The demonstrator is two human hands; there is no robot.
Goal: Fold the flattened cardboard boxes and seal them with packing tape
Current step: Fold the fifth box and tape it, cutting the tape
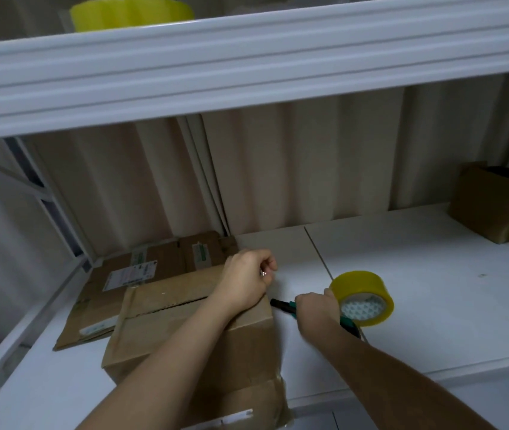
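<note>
My left hand (247, 274) is hovering over the far right corner of the folded cardboard box (191, 333), fingers curled in; something small and shiny is glinting at the fingertips, too small to identify, so I can't tell whether I'm pinching anything. My forearm is lying across the box top. The box is sitting on the white shelf (417, 274) in front of me, top flaps meeting with the centre seam still showing as a ragged gap, tape visible down the near side. My right hand (315, 308) is gripping a green-and-black handled tool (281, 305), its black tip pointing left toward the box and stopping just short of it. The same hand is touching the yellow tape roll (363, 297), which is standing on edge just right of my fingers on the shelf. Flattened cardboard boxes (141, 274) with printed labels are lying behind and left of the folded box, partly under it. Another brown box (492, 206) is sitting at the far right back of the shelf. A second yellow roll (132, 12) is sitting on the upper shelf, top left.
</note>
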